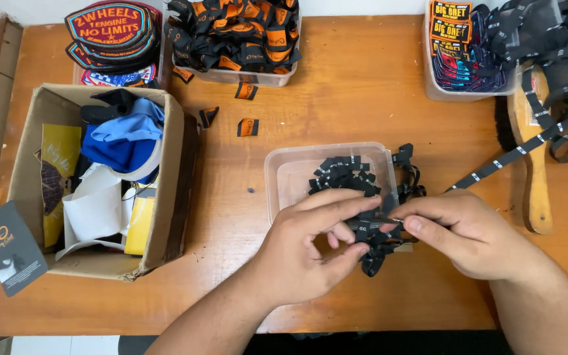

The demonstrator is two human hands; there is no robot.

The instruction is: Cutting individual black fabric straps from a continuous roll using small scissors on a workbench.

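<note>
Head view, looking down on a wooden table (363, 98). Left hand (304, 253) and right hand (468, 233) meet just in front of a clear plastic tub (284, 174) near the table's middle. Both hands are pinched narrow on a bunch of small black woven labels (379, 246): left thumb and fingers close round the bunch from the left, right thumb and forefinger nip it from the right. Part of the bunch hangs below the fingers, touching the table.

More black labels (343, 174) lie heaped inside the tub, toward its right wall. A black label ribbon (494, 167) runs from behind the right hand up to the right, across a wooden brush (537, 190) lying near the right edge.

Left side: an open cardboard box (179, 171) holding blue cloth (126, 138) and papers. Far edge: a stack of embroidered patches (110, 29), a tub of black-and-orange labels (235, 36), and a tub of patches (458, 56). Two loose black-and-orange labels (248, 126) lie on the table between the far tub and the clear one.
</note>
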